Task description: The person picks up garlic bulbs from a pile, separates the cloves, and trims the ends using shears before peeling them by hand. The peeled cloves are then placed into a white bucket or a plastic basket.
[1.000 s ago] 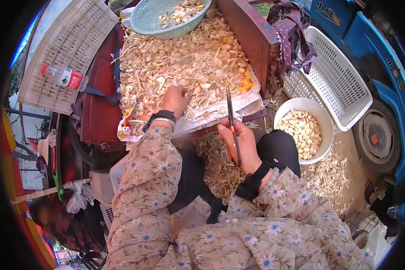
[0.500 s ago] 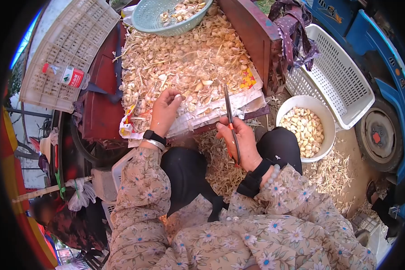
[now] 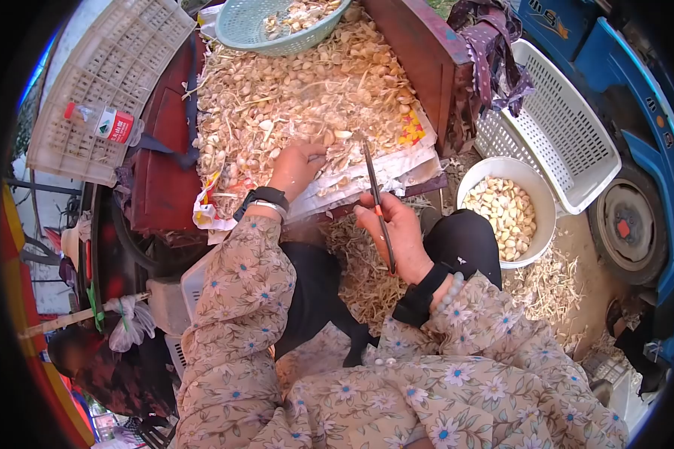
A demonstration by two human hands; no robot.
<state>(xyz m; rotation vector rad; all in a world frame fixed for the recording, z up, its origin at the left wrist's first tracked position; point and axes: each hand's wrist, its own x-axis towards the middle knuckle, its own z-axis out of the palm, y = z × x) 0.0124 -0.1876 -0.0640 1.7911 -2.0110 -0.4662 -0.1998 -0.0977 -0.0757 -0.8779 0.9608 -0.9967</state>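
Note:
My right hand (image 3: 395,228) is closed around a pair of scissors (image 3: 372,176) with dark blades and orange-and-black handles, the tips pointing away toward the pile. My left hand (image 3: 296,170) is down at the near edge of a heap of garlic cloves and loose skins (image 3: 292,97). Its fingers are curled in among the skins, and whatever they pinch is hidden. The heap lies on white sheeting (image 3: 404,170) spread over a dark red wooden surface.
A light blue colander (image 3: 277,43) with cloves sits at the far side. To the right stand a white bucket (image 3: 550,217) holding peeled cloves and a white plastic basket (image 3: 569,150), beside a blue vehicle (image 3: 644,112). A plastic bottle (image 3: 116,126) rests on a crate (image 3: 120,60) at left.
My left hand has moved forward and to the right, down into the garlic heap. My right hand has shifted slightly left, still holding the scissors.

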